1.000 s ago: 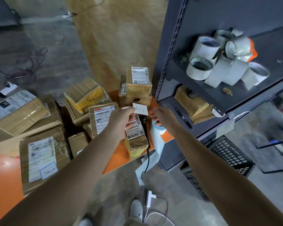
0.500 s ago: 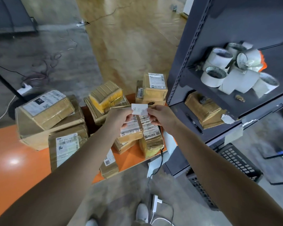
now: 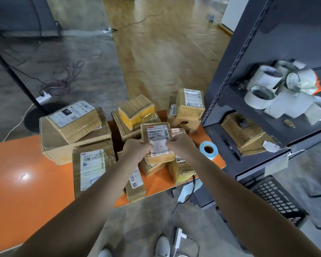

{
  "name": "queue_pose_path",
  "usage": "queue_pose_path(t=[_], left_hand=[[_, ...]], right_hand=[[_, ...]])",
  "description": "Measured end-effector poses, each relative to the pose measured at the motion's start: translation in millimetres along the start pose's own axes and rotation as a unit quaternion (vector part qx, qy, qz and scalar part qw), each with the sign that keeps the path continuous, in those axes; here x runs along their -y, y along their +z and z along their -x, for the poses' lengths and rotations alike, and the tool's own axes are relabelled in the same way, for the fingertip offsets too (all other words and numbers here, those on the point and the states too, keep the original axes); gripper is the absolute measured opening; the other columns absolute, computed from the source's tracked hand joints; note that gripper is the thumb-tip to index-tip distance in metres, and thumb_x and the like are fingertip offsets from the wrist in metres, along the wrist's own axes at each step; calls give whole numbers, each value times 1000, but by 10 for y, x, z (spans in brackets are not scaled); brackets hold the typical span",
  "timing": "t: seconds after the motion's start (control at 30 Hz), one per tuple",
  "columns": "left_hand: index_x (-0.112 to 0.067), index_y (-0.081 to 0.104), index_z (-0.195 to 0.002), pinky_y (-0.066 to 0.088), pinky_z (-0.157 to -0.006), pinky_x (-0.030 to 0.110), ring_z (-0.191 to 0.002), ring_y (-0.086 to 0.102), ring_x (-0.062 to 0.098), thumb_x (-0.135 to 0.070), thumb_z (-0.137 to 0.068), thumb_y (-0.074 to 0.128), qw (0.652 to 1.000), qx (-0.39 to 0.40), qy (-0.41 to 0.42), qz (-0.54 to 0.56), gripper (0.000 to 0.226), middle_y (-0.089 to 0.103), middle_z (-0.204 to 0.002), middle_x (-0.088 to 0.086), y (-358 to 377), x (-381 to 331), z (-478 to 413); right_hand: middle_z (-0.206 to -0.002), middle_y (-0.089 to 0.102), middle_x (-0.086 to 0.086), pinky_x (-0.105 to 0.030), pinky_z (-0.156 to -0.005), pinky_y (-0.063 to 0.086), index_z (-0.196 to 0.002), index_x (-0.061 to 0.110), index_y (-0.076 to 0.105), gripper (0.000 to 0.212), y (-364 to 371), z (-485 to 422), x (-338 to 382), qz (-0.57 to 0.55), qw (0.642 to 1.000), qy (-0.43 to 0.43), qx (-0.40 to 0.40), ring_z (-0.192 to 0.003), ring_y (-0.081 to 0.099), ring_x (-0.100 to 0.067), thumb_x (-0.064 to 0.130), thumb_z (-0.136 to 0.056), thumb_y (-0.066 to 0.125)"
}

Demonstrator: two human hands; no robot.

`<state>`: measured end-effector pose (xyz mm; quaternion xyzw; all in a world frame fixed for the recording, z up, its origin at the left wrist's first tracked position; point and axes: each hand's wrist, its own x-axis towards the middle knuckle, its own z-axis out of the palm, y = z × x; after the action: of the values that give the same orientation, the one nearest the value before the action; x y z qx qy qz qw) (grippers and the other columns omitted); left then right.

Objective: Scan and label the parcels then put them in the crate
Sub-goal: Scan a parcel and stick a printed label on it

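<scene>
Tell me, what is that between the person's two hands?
A small white label, pinched by the left hand and right hand, over a parcel; head view.

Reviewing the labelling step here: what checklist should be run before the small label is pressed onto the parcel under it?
1. Grip: left hand and right hand pinch the small label: ok.
2. Target: the parcel lies directly under it, printed face up: ok.
3. Label backing removed: cannot tell.
4. Parcel already scanned: cannot tell.
5. The crate stands beside the table: ok.
</scene>
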<state>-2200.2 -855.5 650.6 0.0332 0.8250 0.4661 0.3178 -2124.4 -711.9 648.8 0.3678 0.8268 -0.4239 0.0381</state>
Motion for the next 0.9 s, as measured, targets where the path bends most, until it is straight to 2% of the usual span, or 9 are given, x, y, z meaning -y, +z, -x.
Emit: queue_pose_path(t=[0.1, 0.23, 0.37, 0.5, 0.57, 0.63, 0.73, 0.8, 0.9], left_hand=[[-11, 50, -56, 27, -42, 22, -44, 38, 11, -14, -85, 66, 1000, -19, 5, -21, 33, 40, -50, -2, 42, 72, -66], [-19, 30, -50, 19, -42, 24, -39, 26, 12, -17, -85, 63, 997, -32, 30, -70, 49, 26, -44, -5, 89, 160, -105], [-20, 28, -49, 19, -40, 22, -37, 24, 10, -11, -84, 61, 993, -39, 69, -87, 49, 27, -43, -6, 134, 211, -105], [-15, 39, -53, 42, -43, 29, -42, 56, 22, -12, -86, 64, 991, -44, 90, -89, 41, 48, -48, 8, 167, 251, -114], [-12, 44, -53, 45, -39, 26, -46, 66, 26, -17, -89, 65, 993, -50, 77, -76, 41, 53, -47, 9, 168, 262, -108], [-9, 47, -59, 53, -44, 28, -48, 68, 26, -20, -89, 67, 996, -49, 50, -48, 38, 56, -50, 6, 170, 269, -136], [-1, 56, -85, 61, -58, 39, -59, 69, 25, -20, -87, 72, 999, -42, 11, -1, 24, 65, -76, 11, 158, 245, -183], [-3, 58, -95, 61, -61, 36, -67, 65, 20, -16, -88, 71, 999, -25, -17, 21, 20, 63, -85, 10, 157, 227, -202], [-10, 57, -96, 58, -69, 36, -74, 56, 15, -10, -90, 66, 996, 7, -61, 62, 11, 59, -87, 6, 164, 184, -204]], right_hand=[[-64, 52, -8, -28, -55, 35, -72, 2, 66, 19, 77, -17, -22, 13, 1000, 8, -2, -57, 46, -18, 15, -82, 57], [-53, 45, -1, -26, -52, 34, -58, 15, 51, 29, 142, -34, -64, 52, 999, 0, -16, -50, 43, -17, 18, -86, 57], [-59, 51, -3, -25, -50, 35, -64, 14, 53, 23, 165, -32, -89, 71, 997, -5, -28, -52, 46, -17, 19, -86, 58], [-62, 52, -1, -25, -51, 36, -66, 16, 50, 24, 186, -24, -87, 99, 994, -18, -42, -58, 48, -16, 20, -87, 59], [-66, 54, -2, -25, -52, 39, -70, 14, 53, 21, 191, -11, -89, 115, 992, -26, -51, -63, 52, -17, 21, -89, 59], [-68, 55, -1, -25, -52, 38, -75, 13, 55, 18, 188, 12, -82, 128, 990, -36, -56, -68, 54, -17, 22, -90, 59], [-73, 55, 2, -23, -51, 35, -88, 14, 56, 15, 200, 10, -82, 137, 988, -39, -66, -72, 54, -16, 26, -91, 64], [-84, 57, 0, -24, -52, 35, -101, 14, 53, 30, 183, -10, -97, 125, 989, -19, -82, -75, 55, -15, 34, -87, 70], [-112, 53, -4, -29, -68, 41, -119, 15, 46, 58, 128, -71, -154, 127, 989, 7, -82, -98, 55, -21, 48, -80, 73]])
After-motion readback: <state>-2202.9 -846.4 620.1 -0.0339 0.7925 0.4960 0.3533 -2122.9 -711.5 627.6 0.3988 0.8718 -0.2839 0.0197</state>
